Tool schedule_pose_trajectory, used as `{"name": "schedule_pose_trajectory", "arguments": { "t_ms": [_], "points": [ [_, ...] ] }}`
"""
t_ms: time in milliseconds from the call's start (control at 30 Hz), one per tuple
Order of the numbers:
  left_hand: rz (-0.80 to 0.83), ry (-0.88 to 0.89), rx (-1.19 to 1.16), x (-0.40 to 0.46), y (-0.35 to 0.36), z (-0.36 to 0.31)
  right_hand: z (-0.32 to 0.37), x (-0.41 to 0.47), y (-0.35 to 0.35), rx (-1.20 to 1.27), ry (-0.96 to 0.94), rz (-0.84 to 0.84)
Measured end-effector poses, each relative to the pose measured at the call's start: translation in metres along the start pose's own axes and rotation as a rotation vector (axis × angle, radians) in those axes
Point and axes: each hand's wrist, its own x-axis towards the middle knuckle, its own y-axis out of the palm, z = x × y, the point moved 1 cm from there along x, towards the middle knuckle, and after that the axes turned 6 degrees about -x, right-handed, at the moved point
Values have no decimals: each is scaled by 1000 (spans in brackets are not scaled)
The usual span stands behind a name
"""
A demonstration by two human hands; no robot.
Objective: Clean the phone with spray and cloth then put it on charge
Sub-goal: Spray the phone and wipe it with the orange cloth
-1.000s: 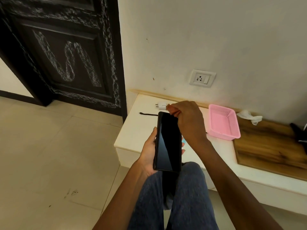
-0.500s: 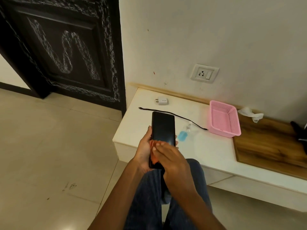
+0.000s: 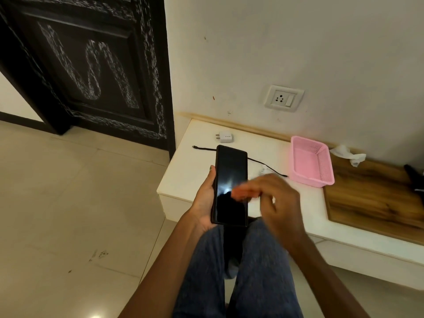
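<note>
My left hand (image 3: 204,198) grips a black phone (image 3: 230,180), screen up, above my knees in front of the white ledge (image 3: 183,177). My right hand (image 3: 275,198) is blurred with motion and pinches a small orange cloth (image 3: 245,193) against the right side of the screen. A white charger plug (image 3: 225,137) and a black cable (image 3: 204,148) lie on the ledge behind the phone. The wall socket (image 3: 284,98) sits above them. The spray bottle is mostly hidden behind my right hand.
A pink plastic basket (image 3: 309,161) stands on the ledge to the right. Beyond it are a crumpled white tissue (image 3: 348,154) and a wooden surface (image 3: 376,193). A dark door (image 3: 91,70) is at the left, with tiled floor (image 3: 68,203) below.
My right hand with the cloth went from the phone's top edge down to its lower half, then up and right to the middle of the screen. The phone stays in my left hand.
</note>
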Motion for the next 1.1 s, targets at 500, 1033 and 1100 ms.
{"name": "schedule_pose_trajectory", "arguments": {
  "t_ms": [500, 1033, 1100],
  "points": [
    [-38, 44, 76, 1, -7, 0, -36, 21, 48, -287, 13, 86],
    [-137, 119, -23, 8, -24, -6, 31, -67, 62, -342, 131, 58],
    [-177, 147, -6, 10, -23, -4, 35, -69, 63, -336, 142, 75]
  ]
}}
